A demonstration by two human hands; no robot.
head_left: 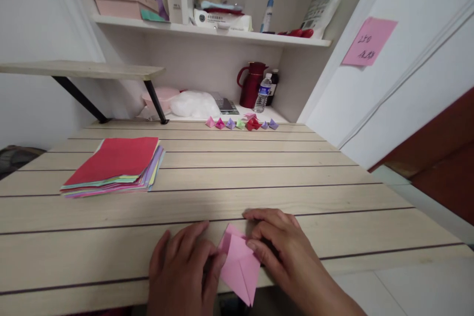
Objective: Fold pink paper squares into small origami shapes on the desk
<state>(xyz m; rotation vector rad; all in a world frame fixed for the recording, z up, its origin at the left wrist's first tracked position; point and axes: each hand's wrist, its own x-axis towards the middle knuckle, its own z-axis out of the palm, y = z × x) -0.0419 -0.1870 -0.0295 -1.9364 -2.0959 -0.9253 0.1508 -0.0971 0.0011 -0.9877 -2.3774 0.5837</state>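
Observation:
A pink folded paper [240,269] lies at the front of the table, its lower point reaching over the near edge. Creases and a raised flap show on its upper half. At its left side, my left hand [185,266] grips the edge between thumb and index finger, the other fingers resting on the table. My right hand [283,247] pinches the upper right edge with thumb and index finger, while its remaining fingers curl above the wood. What lies under the fingertips is hidden.
A stack of coloured paper squares [114,163], red on top, sits on the slatted table [229,177] at left. Several small folded paper pieces [240,124] line the back edge. Behind them stand a red jug [252,86] and a water bottle [263,93]. A raised wooden shelf [81,69] overhangs the back left.

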